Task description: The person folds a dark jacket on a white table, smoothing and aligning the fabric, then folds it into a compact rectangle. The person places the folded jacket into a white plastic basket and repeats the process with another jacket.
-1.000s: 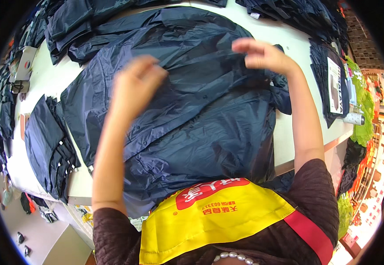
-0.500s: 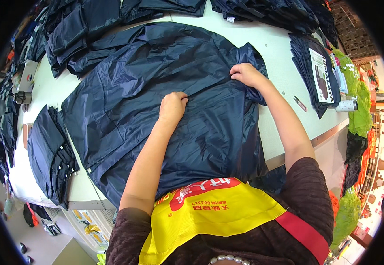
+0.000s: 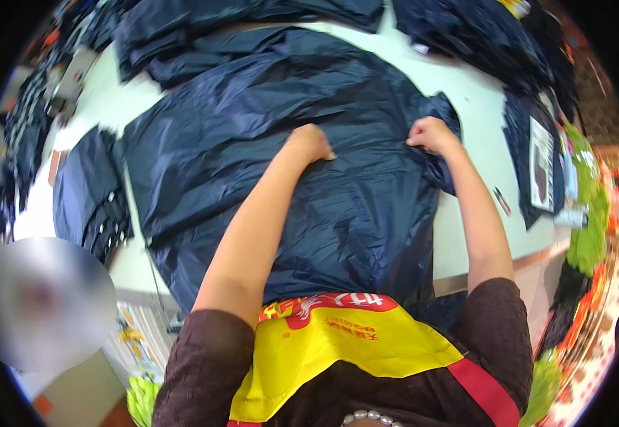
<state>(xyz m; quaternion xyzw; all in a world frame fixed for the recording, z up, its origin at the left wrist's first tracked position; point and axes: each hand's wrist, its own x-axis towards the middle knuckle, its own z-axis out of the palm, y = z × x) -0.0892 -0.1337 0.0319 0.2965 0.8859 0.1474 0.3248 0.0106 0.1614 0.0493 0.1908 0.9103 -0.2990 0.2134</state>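
Both hands gripping a dark navy raincoat spread on a pale table

The left hand (image 3: 311, 142) is curled shut near the middle of the navy raincoat (image 3: 252, 149), fingers pinching a small fold of its thin cloth; the right hand (image 3: 430, 134) is closed in a fist on the raincoat's right edge, bunching the fabric there. The raincoat lies flat and open over most of the pale table (image 3: 466, 92), shiny and finely creased, its near hem hanging over the table's front edge against the person's yellow apron (image 3: 345, 341). Left of the raincoat sits a folded dark garment (image 3: 89, 192); beyond it, more dark garments (image 3: 252, 14) are piled along the far edge
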